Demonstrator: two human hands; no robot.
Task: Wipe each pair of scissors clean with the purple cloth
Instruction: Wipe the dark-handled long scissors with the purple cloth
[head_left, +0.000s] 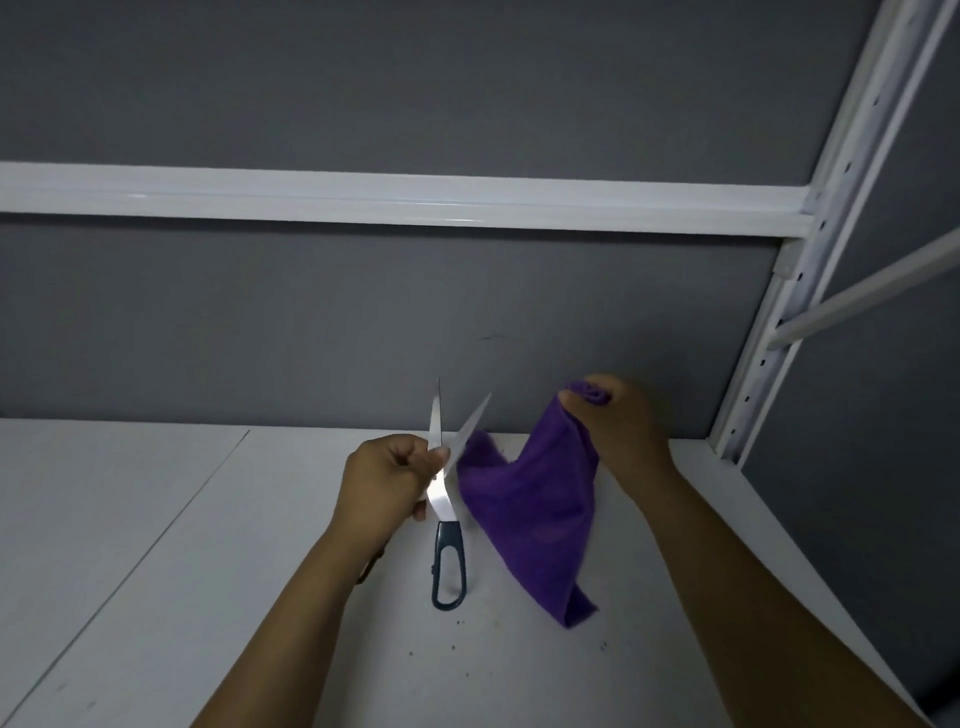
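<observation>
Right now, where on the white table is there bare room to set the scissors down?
Bare tabletop lies left of the left hand, across the seam, and nearer the camera than the scissors, bar a few specks. Crowded mid-table: those scissors in the left hand and the purple cloth hanging from the right hand.

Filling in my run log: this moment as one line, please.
left hand: grips open scissors near pivot, tips up | right hand: holds purple cloth, hanging beside blades | purple cloth: not wrapped round blades
</observation>
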